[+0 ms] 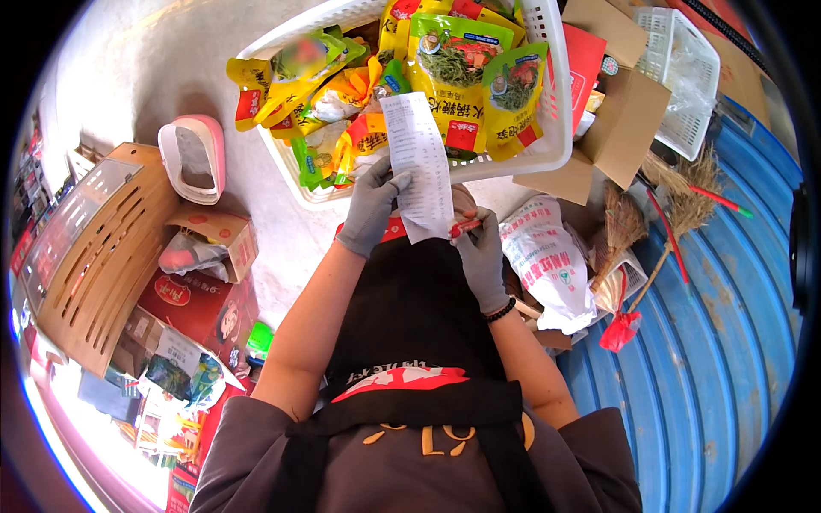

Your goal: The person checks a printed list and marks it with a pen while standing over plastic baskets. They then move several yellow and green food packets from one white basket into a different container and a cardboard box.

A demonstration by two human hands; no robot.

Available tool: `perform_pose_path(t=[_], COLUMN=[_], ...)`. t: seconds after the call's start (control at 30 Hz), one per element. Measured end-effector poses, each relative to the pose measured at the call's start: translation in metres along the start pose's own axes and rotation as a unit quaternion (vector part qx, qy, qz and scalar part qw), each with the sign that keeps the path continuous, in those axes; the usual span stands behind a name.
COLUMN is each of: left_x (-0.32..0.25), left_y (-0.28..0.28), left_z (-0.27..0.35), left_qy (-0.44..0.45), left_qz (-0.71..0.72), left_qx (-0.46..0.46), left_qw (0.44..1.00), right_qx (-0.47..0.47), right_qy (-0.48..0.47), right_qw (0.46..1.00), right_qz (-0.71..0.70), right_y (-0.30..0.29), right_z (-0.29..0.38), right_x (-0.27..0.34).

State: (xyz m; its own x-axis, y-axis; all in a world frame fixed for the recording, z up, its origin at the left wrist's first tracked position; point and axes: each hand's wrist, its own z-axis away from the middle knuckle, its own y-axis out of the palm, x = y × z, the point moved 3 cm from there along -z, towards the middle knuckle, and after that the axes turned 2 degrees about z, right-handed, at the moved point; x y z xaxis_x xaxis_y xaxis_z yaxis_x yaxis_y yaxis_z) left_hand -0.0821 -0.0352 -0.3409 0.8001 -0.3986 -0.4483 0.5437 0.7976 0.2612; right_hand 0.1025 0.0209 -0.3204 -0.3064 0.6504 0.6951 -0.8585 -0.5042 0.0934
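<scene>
A long printed paper receipt [420, 167] hangs in front of me, its left edge pinched between the gloved thumb and fingers of my left hand [372, 205]. My right hand [481, 256], in a grey glove too, grips a small red object [464, 228], perhaps a pen or marker, beside the paper's lower right corner. Beyond both hands stands a white plastic basket [513, 168] heaped with yellow and green printed food pouches [458, 64]. The receipt's top end overlaps the basket and covers part of the pouches.
An open cardboard box [625, 122] stands right of the basket, near a white perforated crate [689, 83]. Straw brooms [622, 221] and a white printed sack [545, 256] lie by blue corrugated metal [705, 359]. At left are a slatted wooden cabinet [96, 256], a pink-rimmed bin [192, 157] and cartons.
</scene>
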Motion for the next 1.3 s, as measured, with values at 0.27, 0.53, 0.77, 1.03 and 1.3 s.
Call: perform_pose_path(t=[0.27, 0.53, 0.77, 1.03, 1.3], left_x=[0.03, -0.06, -0.054, -0.052, -0.054], left_y=[0.0, -0.114, -0.22, -0.226, -0.247], left_z=[0.017, 0.004, -0.084, -0.097, -0.121], left_qy=[-0.013, 0.394, 0.246, 0.26, 0.228], left_qz=[-0.115, -0.377, -0.321, -0.232, -0.127], left_qx=[0.094, -0.325, -0.297, -0.281, -0.202], left_qw=[0.989, 0.773, 0.865, 0.894, 0.944], right_qx=[0.048, -0.176, -0.17, -0.154, -0.229], right_qy=[-0.066, -0.25, -0.19, -0.136, -0.067], right_qw=[0.975, 0.948, 0.966, 0.978, 0.964], right_qz=[0.206, 0.083, 0.04, 0.024, 0.12], right_y=[0.001, -0.11, -0.121, -0.114, -0.131], right_z=[-0.027, -0.133, -0.263, -0.293, -0.293], right_x=[0.014, 0.093, 0.111, 0.101, 0.09])
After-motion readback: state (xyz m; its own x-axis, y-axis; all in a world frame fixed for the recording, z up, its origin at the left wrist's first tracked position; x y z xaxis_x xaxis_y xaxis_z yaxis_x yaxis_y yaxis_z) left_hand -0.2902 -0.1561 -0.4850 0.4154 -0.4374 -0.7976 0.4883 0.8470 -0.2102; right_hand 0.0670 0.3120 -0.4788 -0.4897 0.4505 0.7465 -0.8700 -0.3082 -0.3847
